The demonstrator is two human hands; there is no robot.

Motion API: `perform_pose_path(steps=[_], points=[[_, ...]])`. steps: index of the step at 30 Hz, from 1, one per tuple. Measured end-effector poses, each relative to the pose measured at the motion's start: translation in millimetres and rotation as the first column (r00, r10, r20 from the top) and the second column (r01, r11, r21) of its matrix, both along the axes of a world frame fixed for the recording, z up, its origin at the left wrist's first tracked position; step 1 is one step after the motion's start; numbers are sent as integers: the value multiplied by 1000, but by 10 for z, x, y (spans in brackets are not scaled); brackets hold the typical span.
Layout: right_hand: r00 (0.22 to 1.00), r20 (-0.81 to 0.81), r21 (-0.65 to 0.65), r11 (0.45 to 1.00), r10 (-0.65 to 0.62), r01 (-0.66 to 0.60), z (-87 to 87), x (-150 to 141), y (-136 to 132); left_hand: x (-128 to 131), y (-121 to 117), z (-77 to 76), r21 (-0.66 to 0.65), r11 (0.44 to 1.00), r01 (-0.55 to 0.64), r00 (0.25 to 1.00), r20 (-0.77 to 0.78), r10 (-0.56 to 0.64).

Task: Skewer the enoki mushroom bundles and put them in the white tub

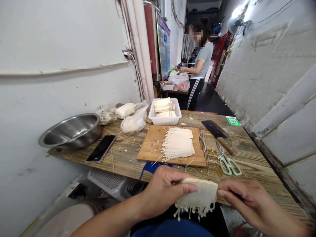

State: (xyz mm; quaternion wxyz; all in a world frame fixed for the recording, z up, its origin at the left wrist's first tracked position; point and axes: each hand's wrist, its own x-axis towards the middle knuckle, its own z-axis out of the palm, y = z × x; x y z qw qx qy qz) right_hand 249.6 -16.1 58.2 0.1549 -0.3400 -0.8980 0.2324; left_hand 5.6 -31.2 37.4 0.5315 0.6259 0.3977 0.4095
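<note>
Wooden table (256, 151) supports a cutting board (150, 146); at the table's edge, the left hand (164, 189) clamps a mushroom bunch (197, 195), while the right hand (249, 199) pinches thumb to finger at its end.

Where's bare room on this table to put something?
Bare tabletop lies right of the cleaver and scissors, below the green card. The left of the cutting board is mostly bare. Crowded: back left, with bowl, bags and tub.

At lower centre, the mushroom bundle (195, 197) hid part of your left hand (163, 186); the bottom edge cut off your blue garment (171, 229).
</note>
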Motion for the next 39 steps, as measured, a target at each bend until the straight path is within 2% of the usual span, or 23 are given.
perform_pose_path(steps=[5, 11, 17, 21, 24, 30, 35, 39], points=[[998, -58, 59, 998, 6, -2, 1, 14, 35, 14, -20, 14, 121, 978, -170, 985, 11, 170], [993, -43, 109, 988, 111, -105, 9, 155, 94, 10, -75, 24, 213, 968, -130, 992, 28, 127], [982, -56, 27, 984, 178, -177, 122, 147, 168, 29, -101, 5, 175, 982, -75, 994, 94, 60], [983, -66, -34, 984, 174, -176, 205, 57, 180, 37, -101, 4, 136, 989, -55, 987, 156, 34], [983, -67, -57, 983, 173, -177, 201, 34, 192, 43, -94, 9, 94, 995, -15, 981, 195, -3], [980, -117, 35, 987, 162, -159, 128, 66, 232, 49, -84, 21, 20, 998, 61, 969, 239, -65], [974, -102, 93, 977, 203, -194, 104, 68, 234, 61, -62, -19, 6, 999, 47, 968, 245, -47], [984, -81, 133, 980, 160, -149, 76, 55, 219, 63, -53, -42, 3, 999, 34, 976, 213, -34]])
